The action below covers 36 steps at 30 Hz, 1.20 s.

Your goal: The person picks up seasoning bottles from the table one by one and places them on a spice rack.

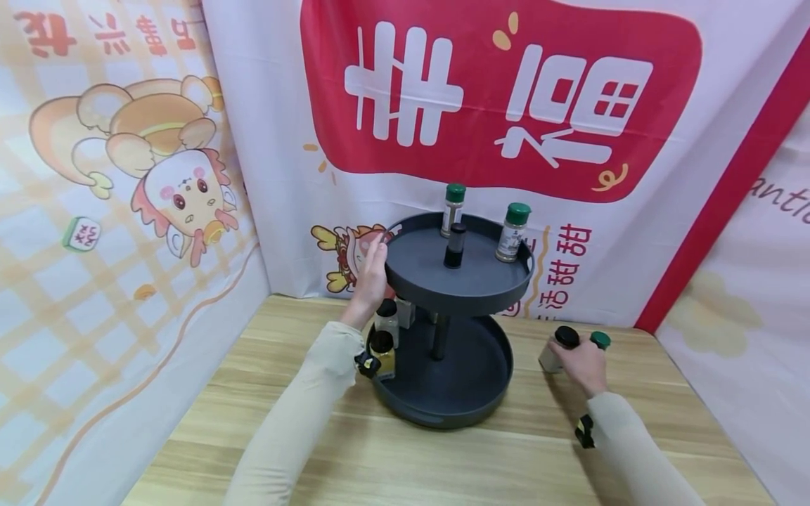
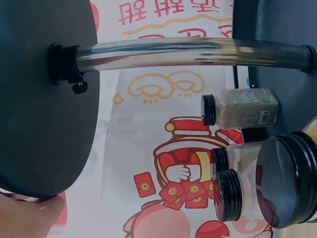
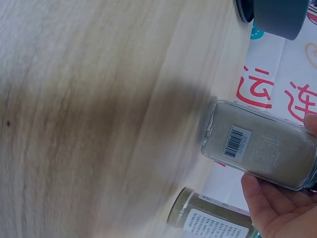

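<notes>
My left hand [image 1: 372,281] touches the left side of the upper tray [image 1: 418,263] of a dark two-tier turntable, its fingers straight against the rim. At the right, my right hand [image 1: 583,364] grips a square glass spice jar [image 3: 260,144] with a black cap and greyish-brown powder. In the right wrist view, fingers and thumb lie on opposite sides of that jar. Beside it stands a round spice bottle [image 3: 218,215] with a green cap [image 1: 600,340]. On the lower tray [image 1: 455,397], several black-capped jars stand at the left, including a yellowish one [image 1: 383,365].
The upper tray carries two green-capped shakers, one at the back [image 1: 453,211] and one at the right [image 1: 511,235], around a black-and-clear centre piece [image 1: 455,246]. A metal post [image 2: 188,52] joins the tiers. Printed cloth [image 1: 272,140] hangs behind the wooden table [image 1: 506,457].
</notes>
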Tool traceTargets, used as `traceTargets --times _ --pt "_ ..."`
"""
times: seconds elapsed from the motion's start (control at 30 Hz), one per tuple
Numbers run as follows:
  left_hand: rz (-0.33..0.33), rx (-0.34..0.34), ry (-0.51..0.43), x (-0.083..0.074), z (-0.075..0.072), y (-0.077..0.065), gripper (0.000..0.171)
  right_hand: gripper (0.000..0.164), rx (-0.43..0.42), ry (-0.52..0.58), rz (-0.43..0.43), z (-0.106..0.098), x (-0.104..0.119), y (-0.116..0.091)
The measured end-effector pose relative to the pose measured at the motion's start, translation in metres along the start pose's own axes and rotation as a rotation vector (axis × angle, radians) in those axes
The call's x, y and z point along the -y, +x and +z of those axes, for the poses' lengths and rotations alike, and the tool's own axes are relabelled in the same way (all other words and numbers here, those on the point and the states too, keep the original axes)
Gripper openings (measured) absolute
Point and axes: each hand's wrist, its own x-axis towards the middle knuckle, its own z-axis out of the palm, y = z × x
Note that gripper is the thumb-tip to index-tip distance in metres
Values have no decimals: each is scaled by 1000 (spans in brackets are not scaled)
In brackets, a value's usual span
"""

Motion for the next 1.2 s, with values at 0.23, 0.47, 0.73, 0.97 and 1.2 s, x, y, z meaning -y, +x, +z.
traceTargets --times 0.23,0.47,0.73,0.97,1.2 --pt "-13 -1 -3 1 -1 0 54 61 -31 4 -30 -5 8 -3" --pt "-14 19 -35 1 -2 -1 55 53 -70 -51 -78 -11 19 -2" --pt "6 28 -52 3 -3 -2 54 49 -96 -51 -120 -23 32 -6" --pt "18 34 -89 0 -2 -5 53 53 -118 -66 -167 -36 43 -11" --pt "38 41 -88 -10 -2 -11 54 53 -76 -56 -180 -51 56 -15"
